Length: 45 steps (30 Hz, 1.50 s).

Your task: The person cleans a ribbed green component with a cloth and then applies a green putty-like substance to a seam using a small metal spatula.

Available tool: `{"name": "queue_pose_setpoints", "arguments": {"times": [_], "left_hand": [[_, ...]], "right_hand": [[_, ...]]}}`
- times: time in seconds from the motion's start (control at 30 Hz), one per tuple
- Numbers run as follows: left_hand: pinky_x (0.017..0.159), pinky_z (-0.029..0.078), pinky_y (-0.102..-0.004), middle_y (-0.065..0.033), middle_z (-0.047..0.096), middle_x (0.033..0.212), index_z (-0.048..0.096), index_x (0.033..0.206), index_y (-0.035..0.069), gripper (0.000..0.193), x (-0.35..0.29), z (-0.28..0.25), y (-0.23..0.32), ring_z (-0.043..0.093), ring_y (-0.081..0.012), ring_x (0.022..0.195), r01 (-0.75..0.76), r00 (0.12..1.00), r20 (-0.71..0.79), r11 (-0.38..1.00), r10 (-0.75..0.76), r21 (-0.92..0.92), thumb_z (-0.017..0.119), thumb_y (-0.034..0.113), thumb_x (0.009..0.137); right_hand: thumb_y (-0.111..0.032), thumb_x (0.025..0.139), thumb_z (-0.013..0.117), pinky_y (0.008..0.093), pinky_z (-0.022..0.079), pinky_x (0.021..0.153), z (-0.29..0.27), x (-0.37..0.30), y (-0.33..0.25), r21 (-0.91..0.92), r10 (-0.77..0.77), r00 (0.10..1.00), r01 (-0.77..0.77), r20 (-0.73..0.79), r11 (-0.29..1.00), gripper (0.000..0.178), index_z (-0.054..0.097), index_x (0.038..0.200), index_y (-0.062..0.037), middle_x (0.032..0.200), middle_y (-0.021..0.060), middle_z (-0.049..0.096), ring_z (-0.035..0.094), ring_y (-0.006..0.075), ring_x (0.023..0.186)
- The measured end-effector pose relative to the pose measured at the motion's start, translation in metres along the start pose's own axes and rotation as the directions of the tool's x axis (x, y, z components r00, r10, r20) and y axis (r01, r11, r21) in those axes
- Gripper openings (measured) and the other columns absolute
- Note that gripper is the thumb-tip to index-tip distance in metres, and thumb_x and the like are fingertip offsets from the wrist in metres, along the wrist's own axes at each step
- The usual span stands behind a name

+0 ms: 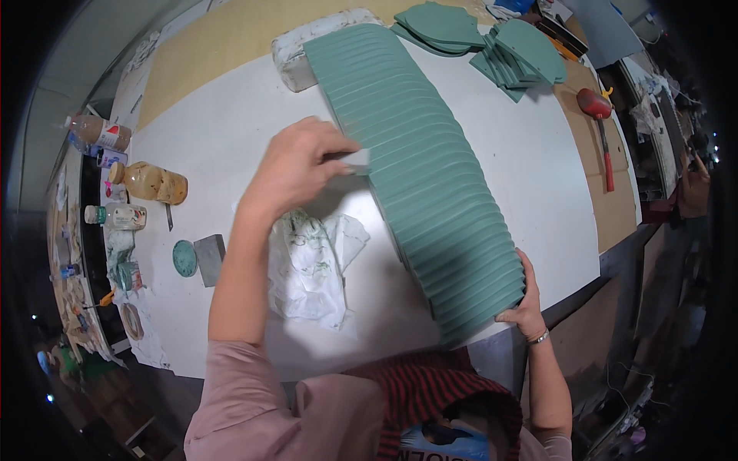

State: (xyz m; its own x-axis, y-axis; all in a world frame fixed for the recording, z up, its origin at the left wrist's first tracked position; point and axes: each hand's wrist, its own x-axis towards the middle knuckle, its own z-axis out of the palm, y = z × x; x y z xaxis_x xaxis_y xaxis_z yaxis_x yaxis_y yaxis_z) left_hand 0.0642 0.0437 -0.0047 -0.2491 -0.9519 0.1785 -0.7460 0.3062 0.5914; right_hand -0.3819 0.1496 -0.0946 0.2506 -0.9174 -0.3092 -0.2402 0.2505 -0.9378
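A long row of overlapping green flat pieces lies fanned across the white table, from a white block at the far end to the near edge. My left hand pinches a small pale pad and presses it against the row's left edge, about midway along. My right hand grips the near end of the row at the table's front edge, fingers curled over the last pieces. A bracelet sits on that wrist.
A white cloth smeared with green lies under my left forearm. A round green lid and a grey block sit to the left, beside bottles. More green pieces are stacked far right, near a red-handled tool.
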Motion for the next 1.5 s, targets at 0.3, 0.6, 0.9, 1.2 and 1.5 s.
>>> {"name": "queue_pose_setpoints", "arguments": {"times": [0.3, 0.6, 0.9, 1.2, 1.5], "left_hand": [[0.069, 0.049, -0.0334, -0.0076, 0.07, 0.089, 0.074, 0.101, 0.001, 0.03, -0.011, 0.01, 0.012, 0.059, -0.0229, 0.081, 0.062, 0.996, -0.058, 0.994, -0.067, -0.089, 0.074, -0.004, 0.071], [0.075, 0.051, -0.0368, -0.0092, 0.067, 0.087, 0.074, 0.099, 0.003, 0.03, -0.001, 0.039, 0.045, 0.061, -0.0274, 0.085, -0.184, 0.982, -0.049, 0.978, 0.18, -0.097, 0.077, 0.005, 0.07], [0.072, 0.051, -0.0349, -0.0095, 0.067, 0.088, 0.073, 0.102, 0.002, 0.033, -0.092, -0.006, 0.009, 0.06, -0.022, 0.08, 0.261, 0.964, 0.045, 0.965, -0.261, 0.007, 0.079, 0.0, 0.069], [0.074, 0.05, -0.0367, -0.0115, 0.065, 0.083, 0.065, 0.093, 0.004, 0.021, -0.266, -0.055, -0.106, 0.061, -0.0268, 0.078, 0.674, 0.497, -0.684, 0.734, -0.534, -0.083, 0.073, 0.003, 0.074], [0.075, 0.05, -0.0395, -0.0108, 0.065, 0.092, 0.065, 0.092, 0.004, 0.02, -0.309, -0.034, -0.126, 0.061, -0.0291, 0.084, 0.797, 0.502, -0.737, 0.573, -0.454, 0.19, 0.075, 0.008, 0.075]], "right_hand": [[-0.03, 0.038, 0.099, 0.0368, 0.035, 0.112, 0.001, 0.001, -0.003, -0.006, -0.016, 1.0, 0.016, 0.003, 1.0, 0.136, 0.03, 0.153, -0.0051, 0.143, 0.0114, 0.048, 0.046, 0.0259, 0.132], [-0.023, 0.039, 0.096, 0.0366, 0.035, 0.112, 0.003, 0.001, -0.006, 0.004, -0.027, 1.0, 0.027, 0.007, 1.0, 0.132, 0.031, 0.153, -0.0069, 0.141, 0.0104, 0.05, 0.047, 0.0255, 0.131], [-0.032, 0.044, 0.097, 0.0394, 0.038, 0.11, 0.007, 0.004, 0.004, 0.015, -0.066, 0.998, 0.065, 0.009, 0.998, 0.133, 0.028, 0.154, -0.0049, 0.143, 0.0119, 0.047, 0.048, 0.0263, 0.131], [-0.064, 0.045, 0.089, 0.0396, 0.033, 0.112, -0.004, 0.002, 0.006, -0.152, -0.059, 0.998, 0.06, 0.009, 0.987, 0.143, 0.023, 0.155, -0.0028, 0.147, 0.0149, 0.041, 0.042, 0.0279, 0.134], [-0.049, 0.048, 0.092, 0.0382, 0.034, 0.112, 0.004, -0.004, -0.004, -0.095, -0.018, 1.0, 0.02, 0.019, 0.995, 0.138, 0.021, 0.156, -0.0042, 0.148, 0.0134, 0.041, 0.042, 0.0274, 0.135]]}}
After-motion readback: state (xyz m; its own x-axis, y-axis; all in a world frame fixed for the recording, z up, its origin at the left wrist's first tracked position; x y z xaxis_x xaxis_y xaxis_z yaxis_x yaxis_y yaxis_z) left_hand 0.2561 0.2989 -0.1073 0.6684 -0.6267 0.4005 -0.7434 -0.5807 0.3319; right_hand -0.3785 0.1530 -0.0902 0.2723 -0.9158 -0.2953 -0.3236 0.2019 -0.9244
